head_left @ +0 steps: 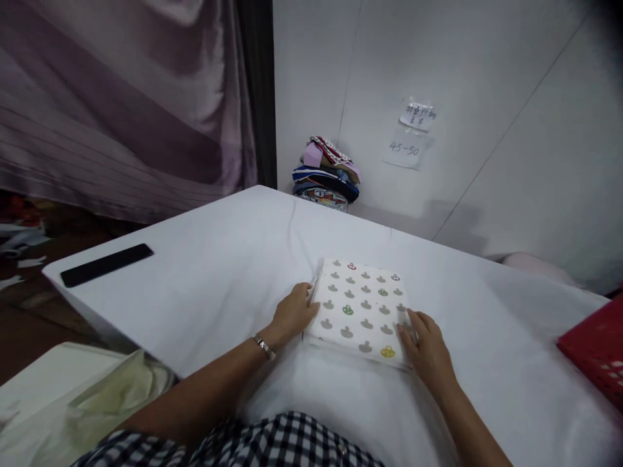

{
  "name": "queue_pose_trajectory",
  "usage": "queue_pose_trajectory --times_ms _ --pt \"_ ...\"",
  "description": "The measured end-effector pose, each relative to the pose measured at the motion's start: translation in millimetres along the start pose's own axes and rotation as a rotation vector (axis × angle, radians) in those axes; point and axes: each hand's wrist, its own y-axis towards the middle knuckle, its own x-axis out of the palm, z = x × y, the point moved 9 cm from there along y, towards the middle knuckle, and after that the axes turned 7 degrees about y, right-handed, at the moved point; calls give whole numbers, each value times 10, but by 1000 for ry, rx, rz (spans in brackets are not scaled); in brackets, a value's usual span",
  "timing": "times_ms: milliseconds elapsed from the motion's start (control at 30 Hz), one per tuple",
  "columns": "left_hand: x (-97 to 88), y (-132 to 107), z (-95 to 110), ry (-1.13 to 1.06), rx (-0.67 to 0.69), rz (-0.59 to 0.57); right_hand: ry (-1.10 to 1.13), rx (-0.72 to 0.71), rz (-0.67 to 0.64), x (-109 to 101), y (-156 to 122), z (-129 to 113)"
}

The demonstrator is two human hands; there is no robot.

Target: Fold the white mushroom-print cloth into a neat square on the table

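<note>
A folded white cloth [360,311] printed with grey mushrooms, and a few red, green and yellow ones, lies flat in a neat near-square on the white table. My left hand [293,312] grips its left edge, thumb on the top face and fingers along the side; a metal bracelet is on that wrist. On the opposite edge, my right hand [428,347] holds the cloth with its thumb near the lower right corner. Some fingertips of both hands are hidden at the cloth's sides.
The white table [219,259] carries a black strip [107,264] near its left corner. Behind its far edge rises a stack of folded fabrics [326,175]. A red basket [596,344] stands at the right, a pale container [53,370] at the lower left. Handwritten papers [407,149] hang on the wall.
</note>
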Motion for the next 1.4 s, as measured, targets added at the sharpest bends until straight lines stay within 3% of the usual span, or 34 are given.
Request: queue_pose_trajectory --times_ms 100,200,300,533,767,933,1067,1200,1300,1400 --pt "-101 -165 266 125 231 119 37 -288 -67 -4 -127 -386" --pt "-34 -346 512 128 560 38 49 -487 -183 62 -287 -619" --pt "24 -448 552 111 747 -73 23 -567 -187 76 -362 -672" --pt "74 -462 476 172 905 -73 -4 -601 -119 101 -378 -685" --pt "81 -562 358 179 880 62 38 -600 -61 80 -492 -636" --pt "26 -513 316 28 735 -7 213 -377 -121 30 -425 -434" --pt "-27 -321 169 -89 407 11 319 51 24 -70 -308 66" --pt "32 -153 -57 -108 55 -13 468 499 -60 130 -265 536" --pt "107 -69 -70 -128 -27 -101 567 642 -111 250 -137 585" --pt "130 -24 -46 -131 -36 -185 743 703 -74 278 32 455"
